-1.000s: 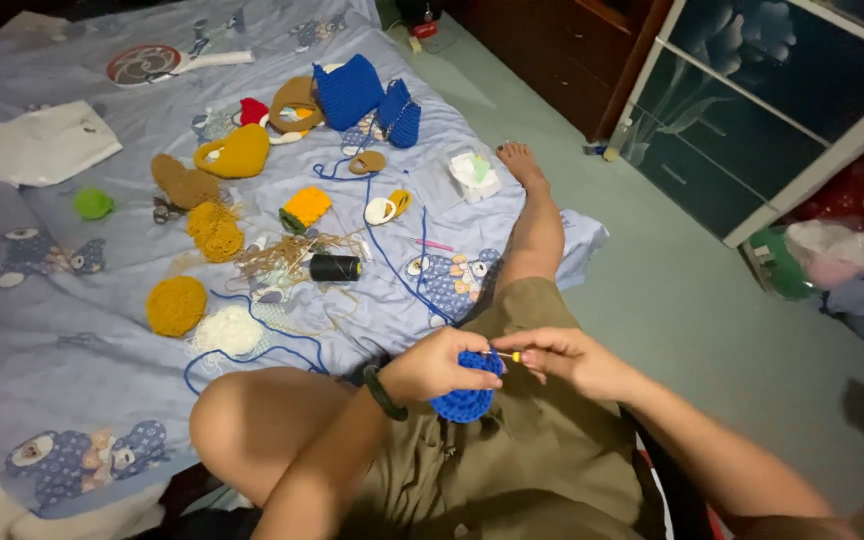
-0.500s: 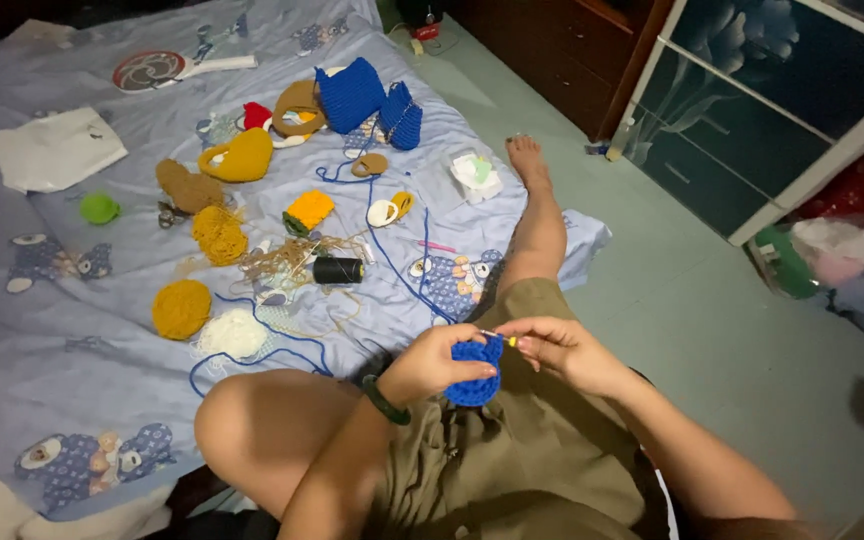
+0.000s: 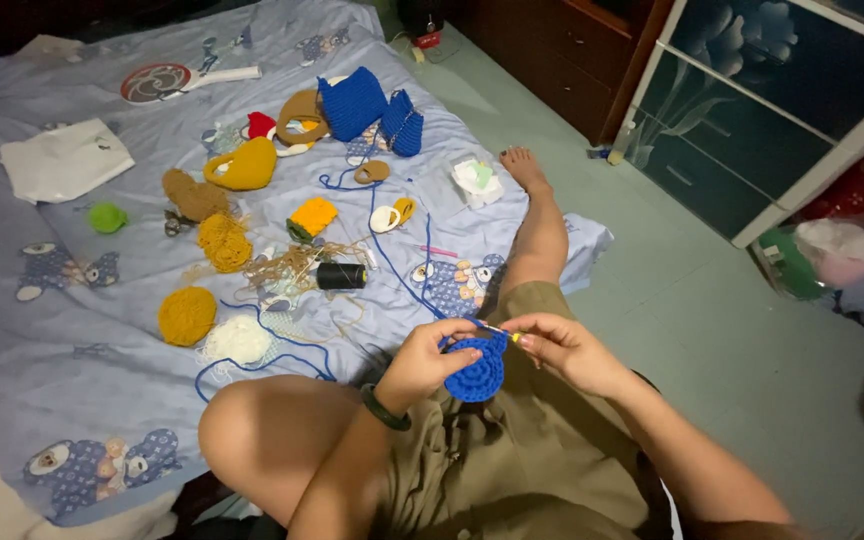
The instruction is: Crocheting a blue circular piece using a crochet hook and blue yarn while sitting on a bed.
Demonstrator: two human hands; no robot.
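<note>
Blue crochet disc [image 3: 476,366] sits over the lap, pinched at its left edge by left hand [image 3: 430,357], fingers curled on it. Right hand [image 3: 564,348] just right of disc, closed round a thin crochet hook [image 3: 501,331] w/ yellowish grip, tip at disc's top rim. Blue yarn strand [image 3: 392,262] runs from disc up and away across the sheet, and another loop of it lies left of disc near the bent knee.

Risks, my read: strand is slack and crosses other stuff, so a tug could snag it on the black thread spool [image 3: 341,276] or the tan yarn tangle [image 3: 292,264] up-left of disc. Hook could slip the loop if the left-hand pinch loosens; light is dim, so stitches are easy to miscount.

Surface: pale blue bedsheet [image 3: 72,330] w/ bear print, spread on floor, left and above disc. On it: yellow round pieces [image 3: 188,315], white round piece [image 3: 238,339], orange block [image 3: 313,215], mustard pouch [image 3: 244,166], blue knitted pieces [image 3: 354,102] far above disc, green ball [image 3: 107,217], white cloth [image 3: 65,158].

Room: green tiled floor [image 3: 712,330] right of disc, dark glass-front cabinet [image 3: 782,110] up-right, wooden drawers [image 3: 572,60] beside it, bags in the right corner.
</note>
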